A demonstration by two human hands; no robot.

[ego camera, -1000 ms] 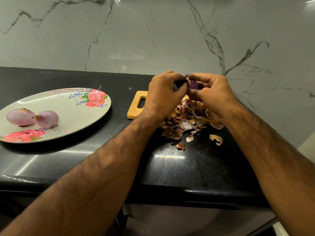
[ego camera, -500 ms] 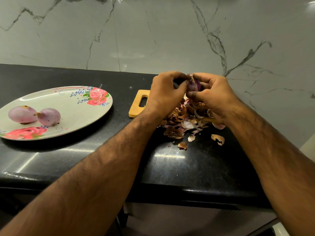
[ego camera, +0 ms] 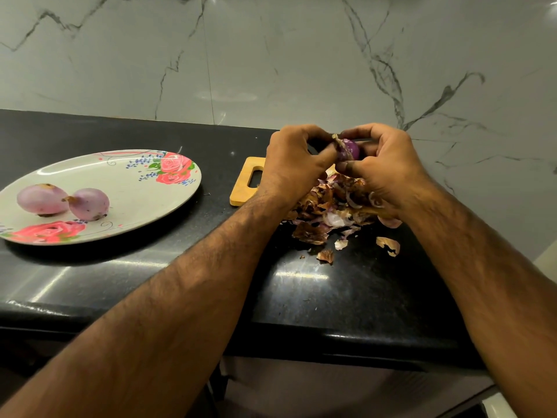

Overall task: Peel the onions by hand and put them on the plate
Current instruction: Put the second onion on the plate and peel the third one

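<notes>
The black polished stone bench (ego camera: 346, 297) carries everything. On it sits an oval white plate with pink rose prints (ego camera: 135, 182), kept on the person's left, likely so finished onions can be dropped there without crossing the mess. Right of the plate lies a pale wooden chopping board with a slotted handle (ego camera: 241, 188), mostly buried under a heap of brown and purple onion skins (ego camera: 328, 206). The heap spills off toward the near side, so the board seems to serve as a catch for waste.

Above that heap, right of the plate and raised off the bench, the left hand (ego camera: 292, 164) and right hand (ego camera: 388, 167) meet. The right grip curls round a small purple onion (ego camera: 351, 149) to steady it. The left grip seems to pinch a loose flap of skin (ego camera: 337, 141) at its top, though the fingertips are partly hidden.

Two peeled pale-pink onions (ego camera: 42, 199) (ego camera: 89, 204) lie touching on the plate's left part. The held onion looks nearly bare, so peeling is probably near its end.
</notes>
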